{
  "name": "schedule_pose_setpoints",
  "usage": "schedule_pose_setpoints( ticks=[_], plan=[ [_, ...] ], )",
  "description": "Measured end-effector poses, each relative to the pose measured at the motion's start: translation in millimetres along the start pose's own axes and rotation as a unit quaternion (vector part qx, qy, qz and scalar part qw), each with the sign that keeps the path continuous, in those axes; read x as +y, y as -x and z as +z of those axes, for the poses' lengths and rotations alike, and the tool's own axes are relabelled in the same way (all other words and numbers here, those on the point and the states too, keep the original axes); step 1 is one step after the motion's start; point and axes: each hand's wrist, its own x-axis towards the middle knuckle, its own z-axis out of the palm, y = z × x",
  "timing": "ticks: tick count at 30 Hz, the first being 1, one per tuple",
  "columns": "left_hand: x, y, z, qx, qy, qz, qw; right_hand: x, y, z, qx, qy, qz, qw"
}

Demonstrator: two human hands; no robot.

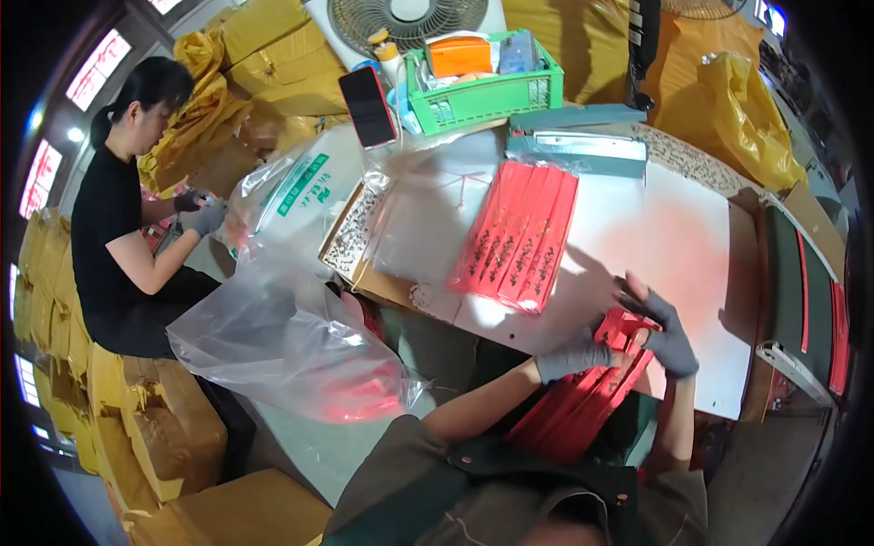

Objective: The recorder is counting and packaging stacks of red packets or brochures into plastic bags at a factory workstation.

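My left hand (pixel 580 358), in a grey glove with bare fingertips, is closed round the upper part of a bundle of long, flat red strips (pixel 574 409). The bundle slants down toward my lap, where its lower end shows in part. Gloved the same way, my right hand (pixel 672 335) is beside the bundle's upper end. Its thumb touches the red strips while its other fingers stretch out over the table. Just beyond lies a clear-wrapped pack of red strips (pixel 519 237) with dark and gold markings, flat on the white tabletop (pixel 674 264).
A teal-grey sealer-like device (pixel 578 150), a green crate (pixel 487 107), a phone (pixel 368 106) and a fan (pixel 407 18) stand at the back. A large clear plastic bag (pixel 291 337) with red contents is at left. Another person (pixel 137 200) works at far left, near yellow sacks (pixel 55 282).
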Motion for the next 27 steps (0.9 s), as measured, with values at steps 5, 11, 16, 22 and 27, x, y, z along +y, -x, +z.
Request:
schedule_pose_setpoints(
  ticks=[5, 11, 16, 22, 27],
  plan=[
    [-33.1, 9.7, -12.2, 0.085, -0.053, 0.118, 0.988, 10.7, -38.5, 13.8, -0.15, 0.032, 0.024, 0.988],
    [12.4, 65.4, -54.2, 0.126, -0.22, 0.076, 0.964, 31.7, -65.9, 27.4, -0.175, 0.058, 0.062, 0.981],
    [97.4, 95.9, -196.2, 0.315, -0.441, 0.051, 0.839, 36.6, -70.8, 27.4, -0.175, 0.062, 0.065, 0.98],
    [77.1, 121.1, -313.4, 0.319, -0.677, -0.152, 0.645, 36.2, -81.2, 45.7, -0.163, 0.087, 0.082, 0.979],
    [66.3, 135.2, -346.4, 0.433, -0.62, 0.054, 0.652, 32.6, -88.5, 60.3, -0.184, 0.071, 0.071, 0.978]
  ],
)
